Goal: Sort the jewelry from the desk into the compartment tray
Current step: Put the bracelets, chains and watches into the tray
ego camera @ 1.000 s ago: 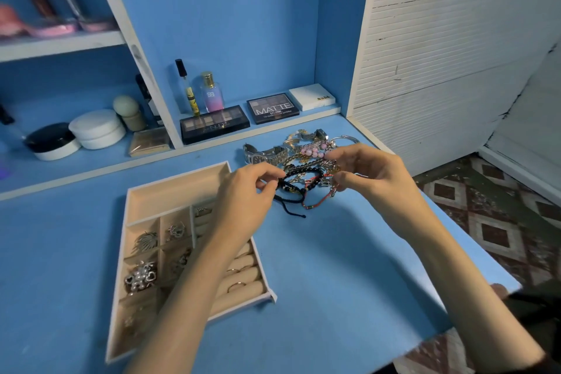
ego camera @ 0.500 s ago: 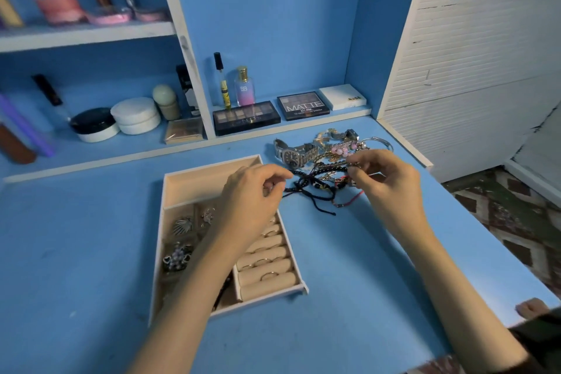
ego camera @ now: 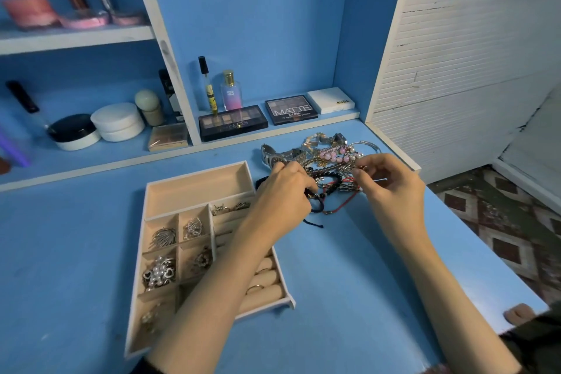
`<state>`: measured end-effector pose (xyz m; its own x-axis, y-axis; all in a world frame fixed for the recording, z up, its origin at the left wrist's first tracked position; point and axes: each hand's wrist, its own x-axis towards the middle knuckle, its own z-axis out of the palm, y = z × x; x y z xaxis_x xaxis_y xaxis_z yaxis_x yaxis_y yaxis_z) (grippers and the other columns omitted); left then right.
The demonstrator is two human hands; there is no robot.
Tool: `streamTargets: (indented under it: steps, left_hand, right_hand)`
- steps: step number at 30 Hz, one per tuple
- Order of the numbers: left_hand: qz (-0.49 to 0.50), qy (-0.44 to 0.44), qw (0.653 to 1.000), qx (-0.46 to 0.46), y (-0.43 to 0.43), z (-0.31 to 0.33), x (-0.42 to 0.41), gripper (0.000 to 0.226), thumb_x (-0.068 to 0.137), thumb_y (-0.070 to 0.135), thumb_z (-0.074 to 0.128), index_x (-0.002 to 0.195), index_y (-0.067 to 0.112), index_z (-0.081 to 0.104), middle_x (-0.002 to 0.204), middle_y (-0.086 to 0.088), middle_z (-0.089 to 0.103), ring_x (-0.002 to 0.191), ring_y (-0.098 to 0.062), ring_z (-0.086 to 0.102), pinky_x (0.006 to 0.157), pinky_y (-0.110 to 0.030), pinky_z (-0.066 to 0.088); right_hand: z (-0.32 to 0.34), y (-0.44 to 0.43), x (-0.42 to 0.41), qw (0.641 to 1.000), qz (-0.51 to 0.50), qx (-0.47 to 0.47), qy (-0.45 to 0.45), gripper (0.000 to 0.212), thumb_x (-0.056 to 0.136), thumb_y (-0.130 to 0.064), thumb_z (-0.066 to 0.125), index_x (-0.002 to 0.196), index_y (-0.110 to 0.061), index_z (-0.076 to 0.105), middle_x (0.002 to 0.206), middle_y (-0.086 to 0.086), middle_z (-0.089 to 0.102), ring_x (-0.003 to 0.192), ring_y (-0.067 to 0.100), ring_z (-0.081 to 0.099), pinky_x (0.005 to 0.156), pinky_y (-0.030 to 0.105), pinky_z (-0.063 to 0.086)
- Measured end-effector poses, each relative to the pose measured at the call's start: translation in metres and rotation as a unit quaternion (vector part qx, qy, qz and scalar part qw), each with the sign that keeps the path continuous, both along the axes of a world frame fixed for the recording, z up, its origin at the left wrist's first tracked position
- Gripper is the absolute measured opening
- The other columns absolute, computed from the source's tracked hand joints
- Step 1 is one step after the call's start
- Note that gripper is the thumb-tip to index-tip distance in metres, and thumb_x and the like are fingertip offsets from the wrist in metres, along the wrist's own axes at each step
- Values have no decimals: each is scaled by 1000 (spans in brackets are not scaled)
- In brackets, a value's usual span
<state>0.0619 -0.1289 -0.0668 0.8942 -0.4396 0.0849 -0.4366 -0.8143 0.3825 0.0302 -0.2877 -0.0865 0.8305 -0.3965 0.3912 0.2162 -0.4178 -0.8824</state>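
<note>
left hand (ego camera: 282, 188) grip pinched on black cord bracelet (ego camera: 319, 206) at near edge of jewelry pile (ego camera: 328, 158). right hand (ego camera: 391, 182) grip pinches a strand there. pile on desk (ego camera: 334, 267), just right of tray (ego camera: 197, 191).

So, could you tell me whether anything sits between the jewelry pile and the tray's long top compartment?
Nothing visible does: only bare desk separates the jewelry pile from the tray, and that compartment looks empty.

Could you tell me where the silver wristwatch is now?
In the head view, the silver wristwatch lies on the desk at the left end of the jewelry pile, just beyond the left hand, near the tray's far corner.
</note>
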Motion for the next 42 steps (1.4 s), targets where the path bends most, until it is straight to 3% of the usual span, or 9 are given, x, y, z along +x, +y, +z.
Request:
streamTargets:
  steps: [4,9,14,19,24,28,33,38,42]
  left_hand:
    - [-21,25,999,-26,7,0,-2,35,90,5,45,113,23,64,118,3,51,105,-12,45,89,-25,39]
    - [-28,42,998,-42,15,-2,-8,20,87,18,61,106,22,67,99,5,52,82,-6,52,81,-25,45]
    - [-35,46,997,-47,17,1,-17,12,82,20,67,94,20,70,86,7,54,69,-2,52,70,-19,42]
    - [-40,57,998,-10,23,7,-25,11,81,23,68,92,24,69,82,11,57,68,-3,52,69,-24,49]
    - [-41,92,995,18,26,16,-25,2,81,26,68,82,26,68,76,11,62,71,-7,58,67,-30,52]
    - [-23,76,997,8,16,17,-20,11,84,34,62,85,25,68,76,8,61,72,-9,59,69,-34,54]
    - [-3,23,999,-44,-4,8,-5,11,88,25,58,95,25,67,84,8,66,71,-6,57,67,-25,51]
    - [-19,-30,998,-56,-34,-2,7,20,88,25,58,107,23,65,102,0,61,101,-17,48,81,-29,41]
    - [-33,-47,998,-10,-49,-5,10,22,89,25,56,109,20,64,106,-5,57,106,-24,47,81,-35,43]
  right_hand:
    - [-1,1,0,1000,12,-7,-4,13,81,-5,67,80,-17,66,71,2,56,63,11,51,60,14,41]
    - [0,2,-1,1000,21,-15,-5,12,81,-6,68,80,-18,65,71,0,56,67,16,54,63,24,47]
    - [-1,1,-2,1000,20,-14,-6,13,81,-8,68,81,-20,65,70,-2,55,65,14,54,61,21,46]
    - [-1,0,-3,1000,11,-3,-9,9,81,-8,68,81,-17,66,69,1,56,62,11,52,60,16,42]
    - [0,-4,-5,1000,-1,21,-12,12,81,-7,68,79,-18,66,71,7,57,62,13,51,60,17,42]
    - [0,-4,-5,1000,-2,21,-12,15,81,-7,68,78,-21,66,71,9,57,63,14,51,60,18,42]
    - [2,-9,-6,998,-28,61,-7,10,82,-8,67,80,-19,67,72,9,60,64,14,53,65,33,49]
    - [2,-13,-6,996,-47,77,0,6,82,-10,66,82,-16,67,72,10,61,68,18,56,70,44,53]
    - [2,-14,-5,995,-57,78,-1,8,81,-9,67,81,-17,67,69,6,60,65,14,54,68,46,53]
